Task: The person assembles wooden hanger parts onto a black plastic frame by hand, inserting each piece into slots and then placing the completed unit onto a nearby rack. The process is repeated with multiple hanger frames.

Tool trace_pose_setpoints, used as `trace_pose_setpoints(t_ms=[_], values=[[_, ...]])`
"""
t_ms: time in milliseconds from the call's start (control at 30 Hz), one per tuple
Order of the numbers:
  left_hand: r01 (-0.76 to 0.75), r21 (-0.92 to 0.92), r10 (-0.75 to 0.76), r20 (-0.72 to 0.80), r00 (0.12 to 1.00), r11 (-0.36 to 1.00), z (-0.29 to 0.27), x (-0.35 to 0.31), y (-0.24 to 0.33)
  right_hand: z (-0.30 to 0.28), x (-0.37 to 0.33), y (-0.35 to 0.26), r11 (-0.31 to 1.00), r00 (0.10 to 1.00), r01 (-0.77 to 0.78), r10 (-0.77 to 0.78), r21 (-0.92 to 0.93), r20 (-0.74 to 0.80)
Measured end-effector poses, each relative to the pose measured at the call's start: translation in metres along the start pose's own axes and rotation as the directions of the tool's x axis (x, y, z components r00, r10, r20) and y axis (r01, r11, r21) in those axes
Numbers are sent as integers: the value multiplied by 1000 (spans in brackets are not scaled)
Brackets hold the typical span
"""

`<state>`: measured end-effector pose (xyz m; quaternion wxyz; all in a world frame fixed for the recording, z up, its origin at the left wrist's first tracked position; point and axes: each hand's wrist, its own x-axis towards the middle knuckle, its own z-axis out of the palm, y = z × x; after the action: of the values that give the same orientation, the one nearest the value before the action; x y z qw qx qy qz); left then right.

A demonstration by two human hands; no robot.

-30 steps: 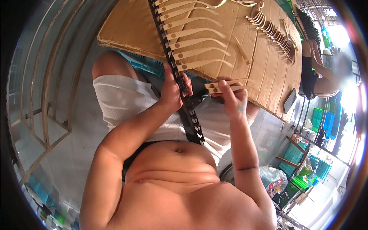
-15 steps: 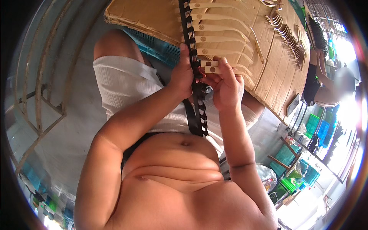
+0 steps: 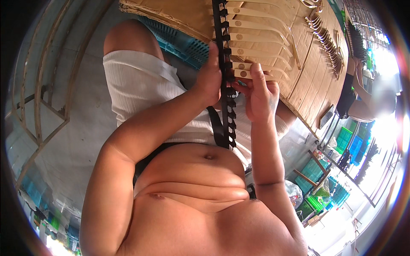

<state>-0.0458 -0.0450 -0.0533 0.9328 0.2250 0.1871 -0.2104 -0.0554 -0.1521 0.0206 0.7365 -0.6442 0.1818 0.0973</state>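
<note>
A long black clip rack [image 3: 219, 32] runs from the cardboard-covered table toward my belly. Several pale, curved strips shaped like eyeglass temples [image 3: 258, 38] stick out from its right side, each with a round mark near the clipped end. My left hand [image 3: 209, 81] is closed around the rack from its left side, thumb pointing up along it. On the right side my right hand [image 3: 261, 94] pinches the nearest pale temple [image 3: 244, 74] close to its clip. Its fingertips are partly hidden beneath. Bare clips [image 3: 232, 115] continue below my hands.
Brown cardboard [image 3: 309, 85] covers the table. A bunched row of similar curved strips [image 3: 323, 40] lies farther right on it. A blue plastic crate [image 3: 179, 42] sits under the table edge. Another person [image 3: 363, 96] is at the right, near green and blue crates [image 3: 344, 138].
The rack and both hands have shifted slightly right in the view. My right hand keeps its pinch at the nearest temple, and my left hand stays on the rack.
</note>
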Motion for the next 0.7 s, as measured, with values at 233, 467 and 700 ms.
trace_pose_setpoints(t_ms=[233, 467, 700], values=[[152, 80, -141, -128, 982, 985, -7, -12, -18, -21, -9, 6, 999, 999, -24, 22, 47, 41], [47, 79, -48, 9, 999, 996, 1, -13, -11, -14, -6, 0, 999, 998, -44, 45, -23, 49], [63, 11, -63, -33, 997, 998, 3, -10, -13, -13, -4, 3, 995, 997, -33, 39, -94, 61]])
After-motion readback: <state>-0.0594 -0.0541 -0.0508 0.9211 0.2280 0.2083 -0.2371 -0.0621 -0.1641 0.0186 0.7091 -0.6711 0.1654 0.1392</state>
